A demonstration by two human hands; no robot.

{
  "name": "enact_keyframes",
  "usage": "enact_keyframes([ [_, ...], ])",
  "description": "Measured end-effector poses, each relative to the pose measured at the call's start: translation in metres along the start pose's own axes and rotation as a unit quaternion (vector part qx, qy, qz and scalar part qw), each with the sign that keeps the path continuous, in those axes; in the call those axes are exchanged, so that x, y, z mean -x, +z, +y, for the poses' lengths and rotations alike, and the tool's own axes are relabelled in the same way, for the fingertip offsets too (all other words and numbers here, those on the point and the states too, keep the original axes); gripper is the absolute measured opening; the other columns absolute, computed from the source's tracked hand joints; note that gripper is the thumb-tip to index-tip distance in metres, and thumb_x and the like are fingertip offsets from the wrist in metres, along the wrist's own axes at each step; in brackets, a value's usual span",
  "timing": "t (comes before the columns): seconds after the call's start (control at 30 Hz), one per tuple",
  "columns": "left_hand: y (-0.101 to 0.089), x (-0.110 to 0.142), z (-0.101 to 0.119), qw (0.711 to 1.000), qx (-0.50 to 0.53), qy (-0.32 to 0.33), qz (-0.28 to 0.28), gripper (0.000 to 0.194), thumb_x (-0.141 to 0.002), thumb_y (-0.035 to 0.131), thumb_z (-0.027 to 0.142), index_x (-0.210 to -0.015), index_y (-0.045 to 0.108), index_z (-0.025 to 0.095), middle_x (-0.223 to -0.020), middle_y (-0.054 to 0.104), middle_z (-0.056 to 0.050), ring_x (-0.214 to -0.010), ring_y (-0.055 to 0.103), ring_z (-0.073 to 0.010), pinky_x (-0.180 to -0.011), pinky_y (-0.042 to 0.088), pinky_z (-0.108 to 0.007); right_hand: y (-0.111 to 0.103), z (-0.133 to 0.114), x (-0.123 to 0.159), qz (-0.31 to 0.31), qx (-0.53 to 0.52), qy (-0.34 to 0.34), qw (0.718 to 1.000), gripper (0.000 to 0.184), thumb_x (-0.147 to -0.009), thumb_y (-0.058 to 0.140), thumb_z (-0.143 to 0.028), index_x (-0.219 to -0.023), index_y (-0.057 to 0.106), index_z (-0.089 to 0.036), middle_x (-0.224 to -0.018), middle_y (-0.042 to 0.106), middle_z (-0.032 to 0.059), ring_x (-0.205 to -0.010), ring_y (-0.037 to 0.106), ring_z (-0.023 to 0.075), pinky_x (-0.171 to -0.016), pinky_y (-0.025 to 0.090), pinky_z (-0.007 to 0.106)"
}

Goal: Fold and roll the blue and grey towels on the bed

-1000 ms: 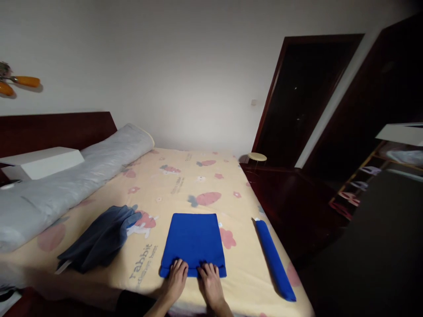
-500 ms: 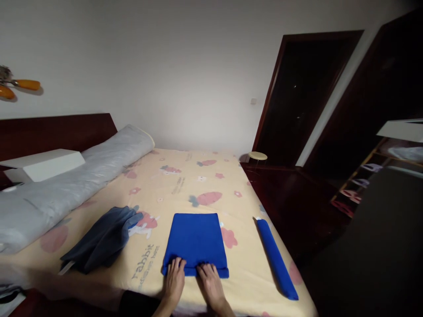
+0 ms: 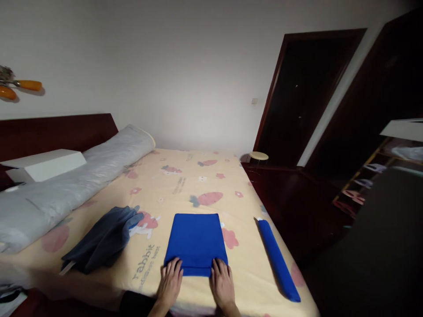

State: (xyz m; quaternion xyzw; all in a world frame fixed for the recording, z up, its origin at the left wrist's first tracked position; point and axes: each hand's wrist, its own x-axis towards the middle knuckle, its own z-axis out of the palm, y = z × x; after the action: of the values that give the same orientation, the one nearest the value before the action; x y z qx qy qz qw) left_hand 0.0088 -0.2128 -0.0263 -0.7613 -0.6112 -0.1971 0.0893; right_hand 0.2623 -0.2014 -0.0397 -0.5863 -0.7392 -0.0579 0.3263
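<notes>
A blue cloth [image 3: 197, 235], folded into a flat rectangle, lies on the bed with a narrow strip turned over along its near edge. My left hand [image 3: 171, 278] is at the near left corner, its fingers bent over the folded strip. At the near right corner, my right hand [image 3: 222, 281] has its fingers curled over the same strip. Both thumbs are mostly hidden. To the right lies a tightly rolled blue cloth [image 3: 278, 260], apart from my hands. A crumpled dark blue-grey cloth [image 3: 102, 242] with a white tag rests to the left.
The bed [image 3: 185, 185] has a cream sheet printed with carrots and rabbits. A long grey bundle [image 3: 82, 180] lies along the headboard [image 3: 56, 132], near a white box [image 3: 49, 165]. A stool [image 3: 258, 156] stands beyond the bed, and a shoe rack [image 3: 360, 180] is at right.
My hands have moved apart along the near edge of the blue cloth: the right one rightward to the corner, the left one slightly leftward. The rolled cloth and the crumpled cloth stay put.
</notes>
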Motion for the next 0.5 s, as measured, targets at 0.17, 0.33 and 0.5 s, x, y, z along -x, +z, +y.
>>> enact_keyframes([
  [0.17, 0.008, -0.006, 0.016, 0.998, -0.005, -0.049, -0.032, 0.046, -0.091, 0.035, 0.010, -0.127, 0.060, 0.025, -0.131, 0.063, -0.006, -0.121, 0.054, -0.0209, -0.102, 0.043, -0.041, 0.005, -0.019, -0.007, -0.025, -0.035, -0.045, 0.998, 0.045, -0.088, 0.046, -0.019, -0.133, 0.056, -0.023, -0.129, 0.063, 0.0093, -0.122, 0.055, 0.0270, -0.104, 0.041, 0.045],
  [0.33, 0.019, -0.016, 0.037, 0.995, 0.026, -0.024, -0.095, 0.065, -0.081, 0.031, -0.003, -0.132, 0.056, 0.028, -0.134, 0.061, -0.002, -0.125, 0.053, -0.0158, -0.107, 0.042, -0.035, 0.019, -0.068, -0.019, -0.127, -0.127, -0.122, 0.976, 0.050, -0.086, 0.047, -0.015, -0.135, 0.054, -0.020, -0.132, 0.062, 0.0083, -0.122, 0.057, 0.0213, -0.106, 0.042, 0.037],
  [0.5, 0.018, -0.009, 0.005, 0.999, 0.010, -0.010, -0.030, 0.053, -0.088, 0.033, 0.006, -0.133, 0.055, 0.026, -0.135, 0.061, -0.003, -0.124, 0.054, -0.0167, -0.104, 0.045, -0.035, 0.017, -0.050, -0.016, -0.109, -0.074, -0.079, 0.988, 0.041, -0.096, 0.041, -0.026, -0.135, 0.055, -0.023, -0.139, 0.056, 0.0056, -0.130, 0.051, 0.0216, -0.109, 0.040, 0.040],
])
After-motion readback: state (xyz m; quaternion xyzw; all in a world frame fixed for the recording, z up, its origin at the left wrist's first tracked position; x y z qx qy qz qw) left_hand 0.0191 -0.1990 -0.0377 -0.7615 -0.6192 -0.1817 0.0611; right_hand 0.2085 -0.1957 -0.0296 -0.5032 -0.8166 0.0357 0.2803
